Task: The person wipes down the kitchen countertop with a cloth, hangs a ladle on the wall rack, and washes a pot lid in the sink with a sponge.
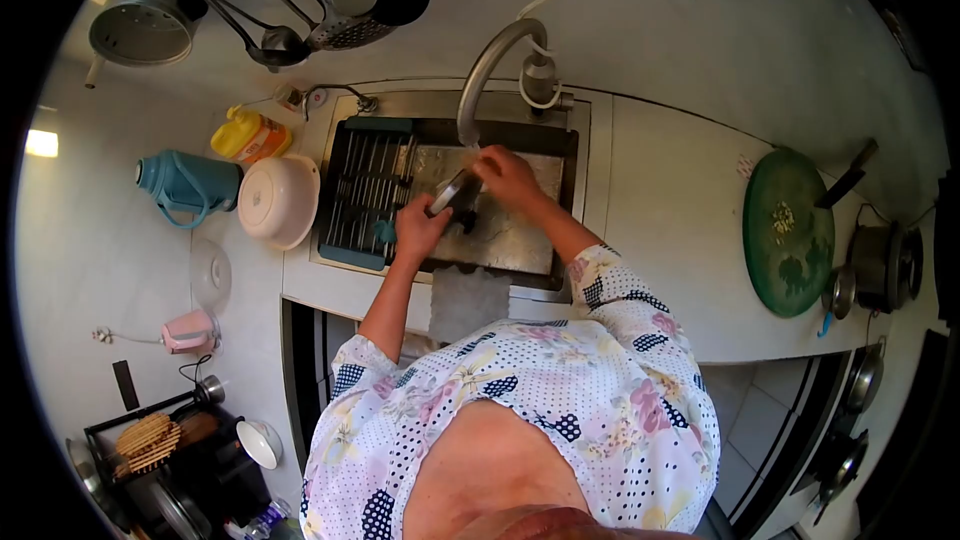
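Observation:
My left hand (421, 231) is closed on the edge of a round metal-rimmed lid (455, 190), tilted over the sink (520, 250). A dark knob (469, 221) shows below its rim. My right hand (506, 177) is at the lid's upper edge, under the mouth of the curved faucet (487, 62). Its fingers are curled and slightly blurred; whatever they may hold is hidden. Left of the lid, a slatted drying rack (372, 175) spans the sink, with a small teal thing (385, 231) by my left wrist.
A grey cloth (470, 302) hangs over the sink's front edge. To the left stand a pink bowl (280, 202), yellow bottle (252, 135) and teal jug (190, 188). At right are a green cutting board (785, 275), a knife (846, 185) and a dark pot (878, 268). Utensils (340, 10) hang above.

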